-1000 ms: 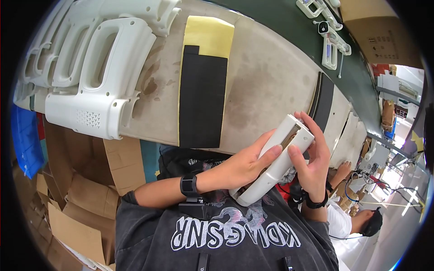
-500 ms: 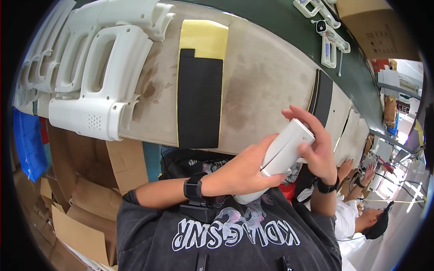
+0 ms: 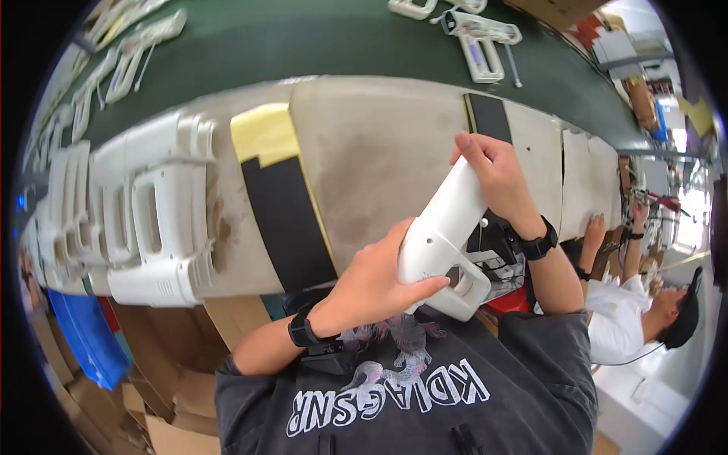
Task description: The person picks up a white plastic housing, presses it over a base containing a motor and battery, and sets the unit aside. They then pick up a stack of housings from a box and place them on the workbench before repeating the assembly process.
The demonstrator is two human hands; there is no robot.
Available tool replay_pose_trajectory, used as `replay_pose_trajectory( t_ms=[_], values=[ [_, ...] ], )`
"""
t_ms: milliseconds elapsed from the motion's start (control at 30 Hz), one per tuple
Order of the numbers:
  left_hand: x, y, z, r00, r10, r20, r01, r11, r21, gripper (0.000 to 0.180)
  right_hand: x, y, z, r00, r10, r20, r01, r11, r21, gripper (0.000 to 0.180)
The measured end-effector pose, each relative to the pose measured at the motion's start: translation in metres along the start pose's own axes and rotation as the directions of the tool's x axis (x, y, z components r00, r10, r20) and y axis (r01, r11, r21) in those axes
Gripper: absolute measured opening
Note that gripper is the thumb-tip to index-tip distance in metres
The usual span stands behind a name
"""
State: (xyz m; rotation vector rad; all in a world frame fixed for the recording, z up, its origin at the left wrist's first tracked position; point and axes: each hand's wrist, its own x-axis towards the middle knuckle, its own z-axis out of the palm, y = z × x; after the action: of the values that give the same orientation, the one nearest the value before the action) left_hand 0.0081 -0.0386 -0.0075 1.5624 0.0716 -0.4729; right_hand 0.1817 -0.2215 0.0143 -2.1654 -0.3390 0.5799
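Observation:
A white plastic gun-shaped housing (image 3: 447,216) with a looped handle is held tilted above the near table edge, its handle toward my body. My left hand (image 3: 375,277) is closed around the wide body near the handle, thumb across the front. Around the narrower far end, my right hand (image 3: 500,178) is wrapped, its thumb near the tip. The housing's far side is hidden. Left of my hands lies a strip of black foam (image 3: 288,220) on yellow backing paper (image 3: 262,136), flat on the table.
White housing shells (image 3: 148,212) stand in a row at the left. Beyond the pale table (image 3: 364,144), open housings with inner parts (image 3: 481,45) lie on a green surface (image 3: 303,42). A blue bin (image 3: 91,341) and cardboard boxes sit lower left. Another person's hand (image 3: 595,231) rests on the right.
The housing has been turned over, so its handle loop now shows. My right hand has shifted to grip its far end. The view has swung, bringing more of the green surface into sight.

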Motion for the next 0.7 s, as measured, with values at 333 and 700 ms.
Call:
replay_pose_trajectory(
  t_ms=[333,700],
  values=[
    [0.150,0.063,0.011,0.942,0.058,0.330,-0.080,0.995,0.052,0.079,-0.018,0.090,-0.136,0.994,0.104,-0.022,-0.090,0.933,0.348,0.041],
    [0.356,0.067,-0.153,0.821,0.277,-0.498,0.200,0.678,0.707,0.109,-0.052,0.326,-0.273,0.610,0.473,-0.636,-0.136,0.853,0.504,0.051]
  ],
)
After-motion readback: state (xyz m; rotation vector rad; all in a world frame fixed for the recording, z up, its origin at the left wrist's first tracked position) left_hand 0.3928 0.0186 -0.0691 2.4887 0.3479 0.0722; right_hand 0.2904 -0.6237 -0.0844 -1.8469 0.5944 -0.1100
